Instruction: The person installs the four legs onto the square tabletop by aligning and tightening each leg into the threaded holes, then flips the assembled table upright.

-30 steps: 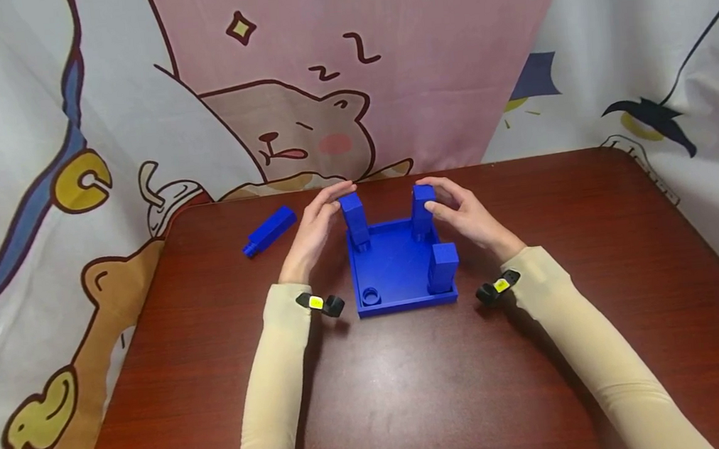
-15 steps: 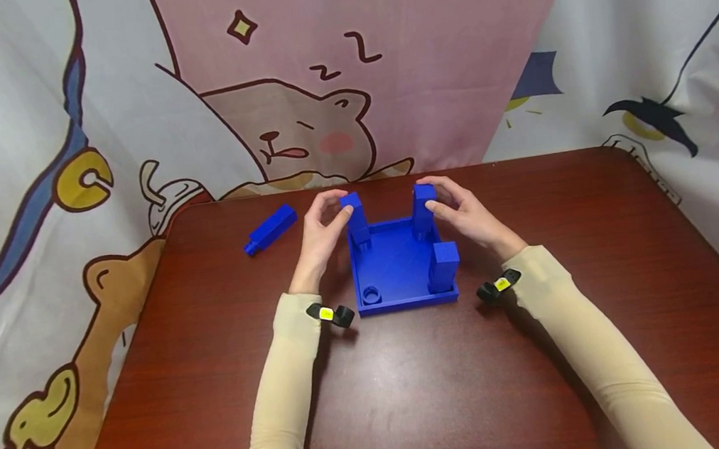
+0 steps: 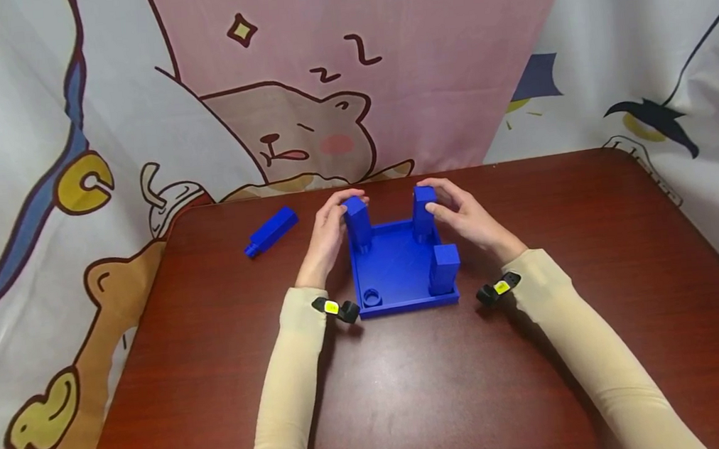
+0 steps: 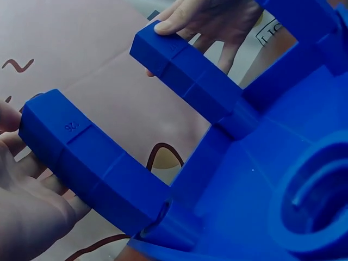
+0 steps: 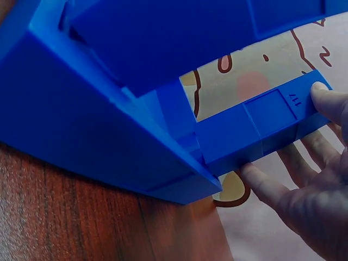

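A square blue tabletop with a raised rim lies upside down on the table, with three blue legs upright at its corners. My left hand holds the back-left leg near its top, thumb at the upper end and fingers along the outer side. On the back-right leg, marked 117, my right hand has its thumb near the top and fingers curled round the far side. The front-right leg stands untouched. At the front-left corner is a bare round socket.
A loose blue leg with a threaded end lies on the brown wooden table, left of the left hand. Behind the table's far edge hangs a printed cloth.
My left hand has shifted right and changed its hold on the back-left leg, whose top has moved slightly right. The right hand keeps its place on the back-right leg.
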### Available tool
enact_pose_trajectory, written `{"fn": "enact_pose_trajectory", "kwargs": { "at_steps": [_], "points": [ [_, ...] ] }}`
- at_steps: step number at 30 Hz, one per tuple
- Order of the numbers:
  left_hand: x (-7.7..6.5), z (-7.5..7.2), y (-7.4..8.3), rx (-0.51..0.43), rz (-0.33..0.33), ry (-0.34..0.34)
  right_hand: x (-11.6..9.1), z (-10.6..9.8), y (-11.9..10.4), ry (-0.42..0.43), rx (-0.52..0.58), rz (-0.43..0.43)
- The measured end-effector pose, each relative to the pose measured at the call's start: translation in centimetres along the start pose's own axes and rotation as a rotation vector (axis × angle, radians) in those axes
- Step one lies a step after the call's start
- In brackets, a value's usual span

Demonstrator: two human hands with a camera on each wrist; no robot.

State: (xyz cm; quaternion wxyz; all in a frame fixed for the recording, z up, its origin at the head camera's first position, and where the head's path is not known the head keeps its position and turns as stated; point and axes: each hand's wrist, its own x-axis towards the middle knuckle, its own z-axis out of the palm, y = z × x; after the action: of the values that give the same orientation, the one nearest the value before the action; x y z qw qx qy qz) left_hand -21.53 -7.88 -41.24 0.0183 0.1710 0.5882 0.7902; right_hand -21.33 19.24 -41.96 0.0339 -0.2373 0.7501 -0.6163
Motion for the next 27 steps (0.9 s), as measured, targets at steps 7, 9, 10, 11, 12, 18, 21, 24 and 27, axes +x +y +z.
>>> {"fn": "enact_pose_trajectory", "kwargs": {
  "at_steps": [7,9,10,11,12,18,21,24,27],
  "points": [
    [0.8,-0.1,-0.3,-0.057,-0.045,-0.039,-0.8,0.0,-0.4,0.004,-0.002,-0.002],
    [0.9,-0.2,-0.5,-0.068,-0.042,-0.085,-0.9,0.0,-0.5,0.002,0.004,-0.004],
    [1.0,-0.2,-0.5,-0.071,-0.04,-0.108,-1.0,0.1,-0.5,0.001,0.007,-0.006],
    [1.1,-0.2,-0.5,-0.071,-0.039,-0.128,-1.0,0.1,-0.5,0.0,0.008,-0.007],
    [1.1,-0.2,-0.6,-0.072,-0.036,-0.145,-1.1,0.1,-0.5,-0.002,0.011,-0.007],
    [0.6,-0.7,-0.2,-0.026,-0.017,-0.137,-1.1,0.3,-0.2,-0.008,-0.003,-0.004],
    [0.0,-0.8,0.3,0.013,0.012,-0.064,-1.1,0.3,-0.1,-0.012,-0.013,-0.002],
    [-0.8,-0.8,1.3,0.088,0.054,0.042,-1.2,0.3,-0.1,-0.008,-0.012,0.005],
    [-1.3,-0.4,2.0,0.198,0.079,0.123,-1.2,0.1,-0.2,0.0,-0.006,0.009]
  ]
}}
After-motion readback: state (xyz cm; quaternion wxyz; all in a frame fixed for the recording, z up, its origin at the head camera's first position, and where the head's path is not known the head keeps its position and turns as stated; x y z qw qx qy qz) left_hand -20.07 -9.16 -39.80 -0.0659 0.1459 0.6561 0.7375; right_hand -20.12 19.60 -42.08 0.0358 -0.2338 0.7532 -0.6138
